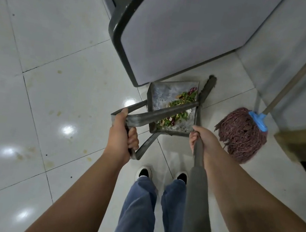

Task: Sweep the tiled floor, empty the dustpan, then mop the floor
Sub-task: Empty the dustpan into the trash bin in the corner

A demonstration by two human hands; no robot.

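Debris sits heaped in the metal dustpan (170,106), which rests on the tiled floor (46,83) just ahead of the person's two shoes, its far edge near the corner of a grey cabinet (178,32). The dustpan's strap handle (148,115) runs back and to the left from the tray, and the left hand (123,133) has its fingers (133,139) wrapped closed around that handle's near end. The right hand (201,139) is closed around the broom shaft (196,169), whose long axis runs nearly straight away from the person; the broom head (206,89) stands on the floor touching the tray's right-hand edge.

Sweeping looks about finished here, so emptying comes next: lifting falls to the left hand, and the tray should stay level or the leaves and petals (180,103) will slide out.

Counted: one dustpan, one broom, one mop (242,134), leaning against the wall to the right, well apart from both hands. Yellowish stains (56,111) remain on the tiles at the left for mopping.
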